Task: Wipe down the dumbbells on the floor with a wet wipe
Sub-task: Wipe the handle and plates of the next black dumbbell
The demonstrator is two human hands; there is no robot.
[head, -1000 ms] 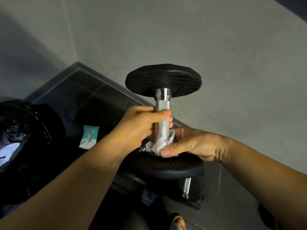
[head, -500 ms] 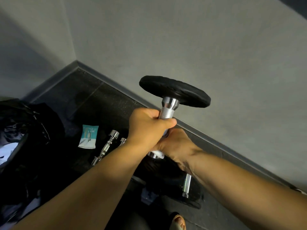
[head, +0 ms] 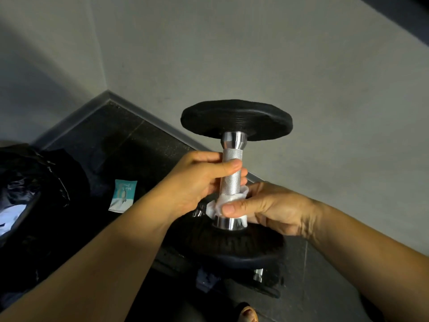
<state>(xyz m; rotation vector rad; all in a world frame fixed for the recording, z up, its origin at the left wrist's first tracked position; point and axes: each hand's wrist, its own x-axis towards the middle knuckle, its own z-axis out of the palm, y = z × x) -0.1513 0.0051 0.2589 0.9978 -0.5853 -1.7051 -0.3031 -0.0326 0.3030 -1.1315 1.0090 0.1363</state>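
A dumbbell [head: 232,175] with black round plates and a knurled silver handle stands upright in front of me, lifted off the floor. My left hand [head: 199,180] grips the upper handle. My right hand [head: 267,208] pinches a white wet wipe [head: 222,204] wrapped around the lower end of the handle, just above the bottom collar. A second dumbbell [head: 257,275] lies on the floor below, mostly hidden by the lower plate.
A teal and white wipe packet [head: 123,195] lies on the dark floor to the left. A black plastic bag [head: 30,189] fills the left edge. Grey walls meet in a corner behind. A toe [head: 248,313] shows at the bottom.
The dumbbell, tilted right half a second ago, stands upright again. My right hand has turned back, so the wipe shows at the lower handle. The loose silver bars on the floor are hidden again.
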